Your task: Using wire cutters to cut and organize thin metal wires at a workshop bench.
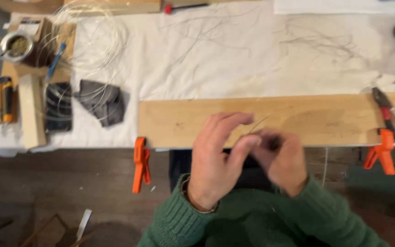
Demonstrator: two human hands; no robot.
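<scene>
Two hands are meeting at the near edge of a wooden board [298, 120] in the head view: the left hand [216, 155] and the blurred right hand [282, 158] are pinching a thin dark wire [259, 123] between their fingertips, its free end curving up over the board. Orange clamps [141, 162] are gripping the board at both ends, while red-handled pliers [392, 114] are lying at far right and a coil of pale wire [88, 41] is sitting far left on the white cloth [234, 55].

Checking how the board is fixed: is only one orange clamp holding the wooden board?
No, two orange clamps grip the wooden board, one at each end.
</scene>
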